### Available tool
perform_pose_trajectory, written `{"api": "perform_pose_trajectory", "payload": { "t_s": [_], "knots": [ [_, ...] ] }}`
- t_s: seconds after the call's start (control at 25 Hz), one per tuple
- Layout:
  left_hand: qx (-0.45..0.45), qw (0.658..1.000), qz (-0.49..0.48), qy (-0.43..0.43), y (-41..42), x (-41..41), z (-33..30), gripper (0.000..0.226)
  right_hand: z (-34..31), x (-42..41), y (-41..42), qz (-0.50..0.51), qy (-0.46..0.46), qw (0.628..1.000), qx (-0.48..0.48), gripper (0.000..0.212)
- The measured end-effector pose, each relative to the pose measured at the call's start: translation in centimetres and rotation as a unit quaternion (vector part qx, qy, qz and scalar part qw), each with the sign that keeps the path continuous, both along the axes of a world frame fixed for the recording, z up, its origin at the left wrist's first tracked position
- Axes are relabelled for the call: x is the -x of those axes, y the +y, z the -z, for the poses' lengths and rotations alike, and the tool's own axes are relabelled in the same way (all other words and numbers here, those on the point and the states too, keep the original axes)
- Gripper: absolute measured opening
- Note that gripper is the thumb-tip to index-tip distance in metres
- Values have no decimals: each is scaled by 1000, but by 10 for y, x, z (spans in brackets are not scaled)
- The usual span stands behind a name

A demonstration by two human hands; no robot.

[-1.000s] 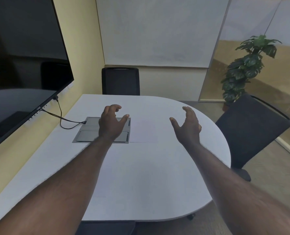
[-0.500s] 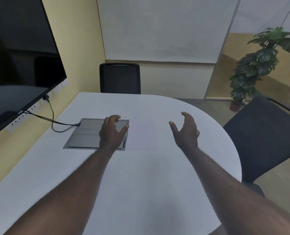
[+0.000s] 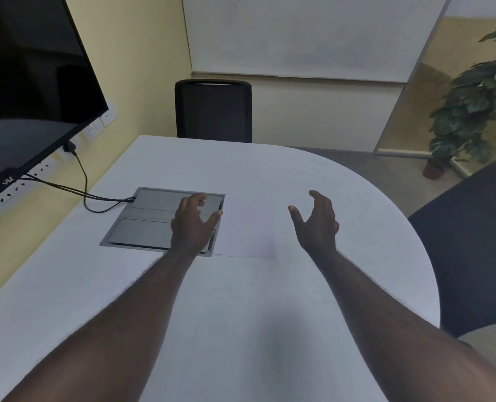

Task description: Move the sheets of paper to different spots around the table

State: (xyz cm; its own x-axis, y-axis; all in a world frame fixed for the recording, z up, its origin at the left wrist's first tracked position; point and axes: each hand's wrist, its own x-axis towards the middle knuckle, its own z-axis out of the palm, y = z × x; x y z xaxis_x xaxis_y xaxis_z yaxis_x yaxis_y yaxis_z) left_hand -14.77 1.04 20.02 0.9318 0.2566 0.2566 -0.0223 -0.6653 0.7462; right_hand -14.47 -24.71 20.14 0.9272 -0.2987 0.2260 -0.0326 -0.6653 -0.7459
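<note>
Here, one sheet of thin white paper lies flat on the smooth, pale, round-ended surface, just right of a grey rectangular panel set into it; whether it is a single sheet or a stack cannot be told. Two bare hands reach forward on either side of it. The left hand hovers over the panel, fingers loosely curled, holding nothing. The right hand is spread and also holds nothing. Two black chairs stand around, a dark screen hangs left with cables running to the panel, and one plant stands far right.
</note>
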Motion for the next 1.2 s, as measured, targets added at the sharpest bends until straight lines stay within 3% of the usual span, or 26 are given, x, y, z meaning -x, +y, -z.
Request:
{"api": "perform_pose_trajectory", "payload": {
  "t_s": [0.28, 0.72, 1.2],
  "knots": [
    [46, 998, -31, 33, -28, -34, 41, 42, 42, -56, -26, -32, 41, 998, -32, 55],
    [38, 992, -51, 109, -23, -89, 117, 36, 137, -102, -17, -45, 117, 991, -44, 51],
    [10, 977, -35, 209, -11, -137, 189, 35, 196, -141, 8, -26, 179, 983, -41, 54]
  ]
}}
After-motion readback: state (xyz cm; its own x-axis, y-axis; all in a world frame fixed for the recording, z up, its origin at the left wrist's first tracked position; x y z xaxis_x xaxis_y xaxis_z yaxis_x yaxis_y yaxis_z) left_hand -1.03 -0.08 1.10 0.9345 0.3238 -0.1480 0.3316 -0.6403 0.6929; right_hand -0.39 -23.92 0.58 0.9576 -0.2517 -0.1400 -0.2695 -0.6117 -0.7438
